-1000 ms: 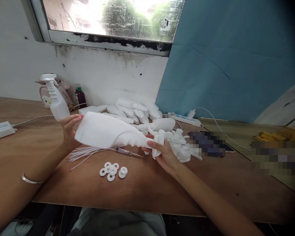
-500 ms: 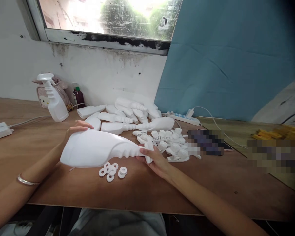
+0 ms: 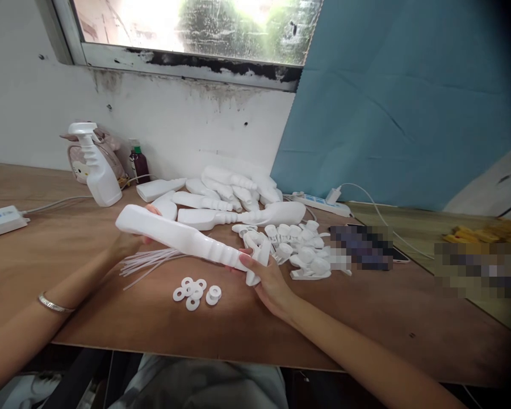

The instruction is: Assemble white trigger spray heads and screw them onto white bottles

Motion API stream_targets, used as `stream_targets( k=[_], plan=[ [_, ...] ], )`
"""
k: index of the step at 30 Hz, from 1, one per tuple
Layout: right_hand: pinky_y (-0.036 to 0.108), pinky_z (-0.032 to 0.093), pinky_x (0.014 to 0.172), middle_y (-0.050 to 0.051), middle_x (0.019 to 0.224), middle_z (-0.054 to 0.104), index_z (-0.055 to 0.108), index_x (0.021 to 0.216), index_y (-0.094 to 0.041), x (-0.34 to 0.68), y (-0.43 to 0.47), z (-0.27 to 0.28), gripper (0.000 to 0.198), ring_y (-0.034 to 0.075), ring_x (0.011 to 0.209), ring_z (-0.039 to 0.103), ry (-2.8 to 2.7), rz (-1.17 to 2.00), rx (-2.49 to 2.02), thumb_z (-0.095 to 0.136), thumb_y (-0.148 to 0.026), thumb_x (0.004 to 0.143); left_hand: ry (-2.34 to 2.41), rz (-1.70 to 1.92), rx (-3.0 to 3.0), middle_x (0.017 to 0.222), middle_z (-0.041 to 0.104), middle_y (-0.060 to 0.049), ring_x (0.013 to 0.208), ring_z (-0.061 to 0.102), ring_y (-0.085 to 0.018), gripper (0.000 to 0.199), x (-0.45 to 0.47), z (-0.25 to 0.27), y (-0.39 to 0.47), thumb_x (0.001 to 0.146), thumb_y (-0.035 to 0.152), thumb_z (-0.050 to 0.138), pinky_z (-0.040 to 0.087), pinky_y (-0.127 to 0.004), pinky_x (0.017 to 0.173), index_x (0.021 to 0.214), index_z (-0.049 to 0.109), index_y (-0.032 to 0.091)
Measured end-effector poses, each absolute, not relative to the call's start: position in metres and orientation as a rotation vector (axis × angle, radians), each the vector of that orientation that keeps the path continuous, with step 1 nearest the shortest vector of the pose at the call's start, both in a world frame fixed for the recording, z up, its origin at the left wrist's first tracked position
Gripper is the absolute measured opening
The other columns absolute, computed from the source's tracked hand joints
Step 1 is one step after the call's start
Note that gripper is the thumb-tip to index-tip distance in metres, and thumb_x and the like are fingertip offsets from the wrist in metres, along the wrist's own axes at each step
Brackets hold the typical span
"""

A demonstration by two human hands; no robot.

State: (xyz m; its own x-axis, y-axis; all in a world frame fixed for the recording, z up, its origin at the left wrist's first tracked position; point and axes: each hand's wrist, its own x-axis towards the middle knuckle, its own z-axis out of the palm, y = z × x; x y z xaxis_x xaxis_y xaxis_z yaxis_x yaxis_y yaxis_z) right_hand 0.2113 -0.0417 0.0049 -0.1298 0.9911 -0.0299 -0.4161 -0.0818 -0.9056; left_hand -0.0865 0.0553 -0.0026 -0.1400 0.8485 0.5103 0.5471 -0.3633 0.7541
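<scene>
Bottle (image 3: 174, 232) is held tilted above the bench (image 3: 238, 335), its neck lower than its base. The left hand (image 3: 130, 243) is wrapped on it near the base, though the bottle hides most of the fingers. The right hand (image 3: 272, 287) is clamped round the neck and a spray head (image 3: 261, 260); its thumb covers the join, so whether the two are fastened is impossible to tell. White tubes (image 3: 147, 261) run partly out of sight behind the bottle. Nearer, rings (image 3: 192, 291) overlap, some half covered. Pixelation masks a dark device (image 3: 360, 247); the window (image 3: 196, 28) is cut off above.
</scene>
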Motion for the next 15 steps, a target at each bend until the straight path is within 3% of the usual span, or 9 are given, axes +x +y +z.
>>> stream_targets(
  k=[3,6,10,12,15],
  plan=[
    [0.030,0.051,0.058,0.001,0.078,0.066,0.061,0.084,-0.017,0.213,-0.044,-0.002,0.033,0.018,0.064,0.063,-1.106,1.263,-0.958,0.077,-0.030,0.058,1.391,1.514,1.692,0.083,0.064,-0.012,0.083,0.060,-0.031,0.083,-0.087,-0.006,0.047,0.033,0.081,0.056,0.053,-0.044,0.071,0.085,0.057,0.016],
    [0.029,0.051,0.062,0.003,0.088,0.068,0.061,0.082,-0.020,0.216,-0.046,-0.011,0.024,0.020,0.072,0.064,-1.529,0.796,-0.907,0.074,-0.023,0.063,1.307,1.573,1.547,0.085,0.064,-0.012,0.084,0.060,-0.031,0.081,-0.084,-0.005,0.050,0.040,0.079,0.056,0.053,-0.043,0.072,0.088,0.058,0.014],
    [0.030,0.051,0.076,0.010,0.116,0.060,0.057,0.096,-0.020,0.216,-0.050,-0.018,0.024,0.021,0.097,0.061,-1.947,0.228,-0.534,0.060,-0.010,0.074,1.199,1.645,1.404,0.083,0.064,-0.008,0.080,0.060,-0.025,0.073,-0.081,0.007,0.053,0.043,0.070,0.063,0.054,-0.033,0.066,0.089,0.059,0.013],
    [0.031,0.051,0.077,0.013,0.121,0.055,0.055,0.103,-0.018,0.214,-0.051,-0.019,0.028,0.020,0.100,0.060,-1.978,0.064,-0.484,0.055,-0.007,0.077,1.119,1.662,1.286,0.079,0.063,-0.006,0.073,0.060,-0.020,0.066,-0.079,0.016,0.050,0.044,0.061,0.069,0.053,-0.027,0.060,0.087,0.059,0.012],
    [0.034,0.050,0.077,0.015,0.124,0.052,0.057,0.097,-0.018,0.210,-0.050,-0.017,0.021,0.021,0.099,0.058,-1.995,-0.155,-0.476,0.054,-0.008,0.078,1.091,1.609,1.170,0.068,0.060,-0.002,0.060,0.056,-0.014,0.058,-0.071,0.029,0.042,0.051,0.052,0.072,0.049,-0.023,0.052,0.090,0.058,0.012]
  ],
)
